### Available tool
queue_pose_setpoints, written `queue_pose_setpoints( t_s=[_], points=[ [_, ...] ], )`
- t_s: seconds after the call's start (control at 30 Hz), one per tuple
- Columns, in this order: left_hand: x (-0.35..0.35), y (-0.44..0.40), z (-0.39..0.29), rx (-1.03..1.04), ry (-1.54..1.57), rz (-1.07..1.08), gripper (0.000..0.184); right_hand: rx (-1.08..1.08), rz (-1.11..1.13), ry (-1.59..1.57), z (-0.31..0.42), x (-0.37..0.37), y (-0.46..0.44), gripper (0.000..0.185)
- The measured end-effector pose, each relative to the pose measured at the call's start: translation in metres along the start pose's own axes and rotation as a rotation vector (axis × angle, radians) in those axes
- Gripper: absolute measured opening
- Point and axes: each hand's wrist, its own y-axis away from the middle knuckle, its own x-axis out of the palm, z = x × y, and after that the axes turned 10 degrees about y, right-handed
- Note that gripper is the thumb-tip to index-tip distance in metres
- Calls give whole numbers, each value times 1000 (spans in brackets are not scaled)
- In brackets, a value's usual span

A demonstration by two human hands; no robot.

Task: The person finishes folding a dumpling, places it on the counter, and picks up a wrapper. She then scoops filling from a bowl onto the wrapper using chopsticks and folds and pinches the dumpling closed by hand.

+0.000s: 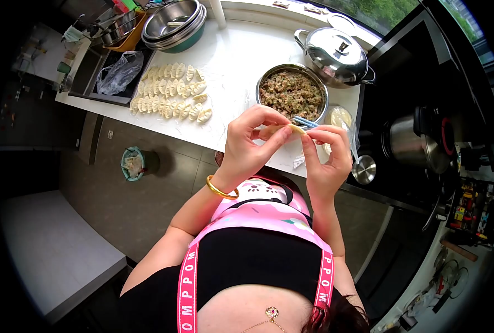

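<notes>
Above the counter's front edge, my left hand (250, 144) and my right hand (327, 158) meet with a dumpling (297, 129) between them. The fingertips and thumbs of both hands pinch its edge; much of it is hidden by the fingers. Just behind them stands a steel bowl (258, 91) of minced filling (290, 90). A blue utensil handle (305, 121) rests at the bowl's near side. Right of the bowl, pale round wrappers (340, 117) lie in a plastic bag, partly behind my right hand. To the left, several pleated dumplings (172, 89) sit in rows on the counter.
A lidded steel pot (336, 53) stands behind the bowl. Stacked basins (175, 28) and a sink holding a plastic bag (120, 73) are at the left. The stove at right carries a tall pot (416, 141). A lined bin (139, 165) stands on the floor.
</notes>
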Motion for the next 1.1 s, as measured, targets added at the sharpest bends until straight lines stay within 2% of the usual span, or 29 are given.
queue_pose_setpoints(
  t_s=[0.17, 0.23, 0.3, 0.4, 0.5, 0.63, 0.8, 1.03, 1.1],
  points=[
    [-1, -1, 2, 141, -138, 34, 10, -72, 21, 28, 1, 3, -3, 15],
    [-2, -1, 2, 148, -131, 61, 10, -64, 45, -17, -1, 4, -5, 15],
    [-4, -2, 2, 156, -124, 88, 10, 61, 109, -169, -5, 4, -6, 15],
    [-5, -4, 2, 148, -87, 126, 11, 131, 142, -193, -3, 5, -12, 13],
    [-6, -4, 4, 121, -80, 134, 11, 45, 162, -172, -10, 7, -10, 12],
    [-5, -4, 0, 81, -185, 122, 20, 41, 126, -148, -10, 13, -10, 11],
    [-5, -6, 0, 70, -214, 135, 27, -52, 64, 46, -12, 20, -10, 8],
    [-8, -9, -3, 133, -294, 164, 40, -61, 16, 3, -15, 30, -8, 8],
    [-10, -10, -3, 140, -302, 163, 45, 16, 35, -79, -13, 32, -9, 8]
  ],
)
